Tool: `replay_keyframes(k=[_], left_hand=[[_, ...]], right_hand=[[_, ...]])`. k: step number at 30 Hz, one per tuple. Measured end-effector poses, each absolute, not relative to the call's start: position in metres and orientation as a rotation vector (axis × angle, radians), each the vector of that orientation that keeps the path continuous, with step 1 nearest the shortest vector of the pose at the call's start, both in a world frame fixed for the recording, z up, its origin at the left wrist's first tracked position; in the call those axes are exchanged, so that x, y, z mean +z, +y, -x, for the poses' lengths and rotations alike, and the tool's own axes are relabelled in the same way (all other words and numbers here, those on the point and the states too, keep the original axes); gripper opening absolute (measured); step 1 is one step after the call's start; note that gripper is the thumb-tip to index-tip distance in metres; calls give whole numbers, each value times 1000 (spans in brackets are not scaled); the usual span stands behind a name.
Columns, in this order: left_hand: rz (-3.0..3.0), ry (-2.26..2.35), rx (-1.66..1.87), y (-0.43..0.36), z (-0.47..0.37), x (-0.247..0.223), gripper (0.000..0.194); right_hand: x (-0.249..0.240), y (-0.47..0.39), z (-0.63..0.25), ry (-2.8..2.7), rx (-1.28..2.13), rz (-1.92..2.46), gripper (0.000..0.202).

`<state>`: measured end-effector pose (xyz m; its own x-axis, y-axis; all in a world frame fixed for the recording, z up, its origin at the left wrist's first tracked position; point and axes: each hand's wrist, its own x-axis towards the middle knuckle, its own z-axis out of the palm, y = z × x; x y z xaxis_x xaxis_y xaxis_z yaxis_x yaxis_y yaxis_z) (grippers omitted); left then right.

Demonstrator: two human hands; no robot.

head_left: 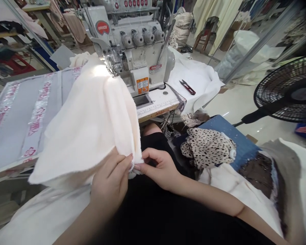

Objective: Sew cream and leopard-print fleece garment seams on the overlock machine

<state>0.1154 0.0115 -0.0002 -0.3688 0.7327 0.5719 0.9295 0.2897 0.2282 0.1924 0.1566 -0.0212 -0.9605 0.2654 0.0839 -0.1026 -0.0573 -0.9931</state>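
A large cream fleece cloth [84,115] drapes from under the needle area of the white sewing machine [140,51] down over the table's front edge. My left hand [112,173] grips the cloth's lower edge, fingers bent over it. Just to its right, my right hand [160,168] pinches the same edge between thumb and forefinger. The two hands are close together above my lap. The machine's lamp lights the cloth near the presser foot [113,71].
Dark red thread snips [187,87] lie on white fabric [201,73] right of the machine. Spotted cloth [209,146] rests on a blue surface [224,124] at the right. A black fan [290,93] stands at the far right.
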Motion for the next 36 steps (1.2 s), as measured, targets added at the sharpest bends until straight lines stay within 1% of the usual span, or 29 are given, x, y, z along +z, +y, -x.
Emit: replay_keyframes(k=[5, 10, 22, 29, 31, 34, 36], left_hand=[[1348, -2258, -828, 10, -122, 10, 19], [1313, -2270, -916, 11, -126, 15, 16], [1389, -2226, -914, 13, -125, 5, 17], [1387, -2251, -923, 15, -118, -2, 11], [1396, -2231, -947, 13, -114, 0, 11], [1446, -2189, -942, 11, -111, 7, 12], [1495, -2155, -933, 12, -113, 11, 12]], right_hand=[[-13, 155, -194, -2070, 1902, 51, 11], [-12, 154, -195, -2096, 1781, -4, 13], [-18, 153, -197, -2147, 1743, 59, 14], [-13, 157, -200, -2203, 1805, -111, 19], [-10, 162, -200, -2234, 1672, -163, 20], [-2, 174, -194, -2262, 1301, -229, 25], [3, 182, -187, -2299, 1087, -369, 29]])
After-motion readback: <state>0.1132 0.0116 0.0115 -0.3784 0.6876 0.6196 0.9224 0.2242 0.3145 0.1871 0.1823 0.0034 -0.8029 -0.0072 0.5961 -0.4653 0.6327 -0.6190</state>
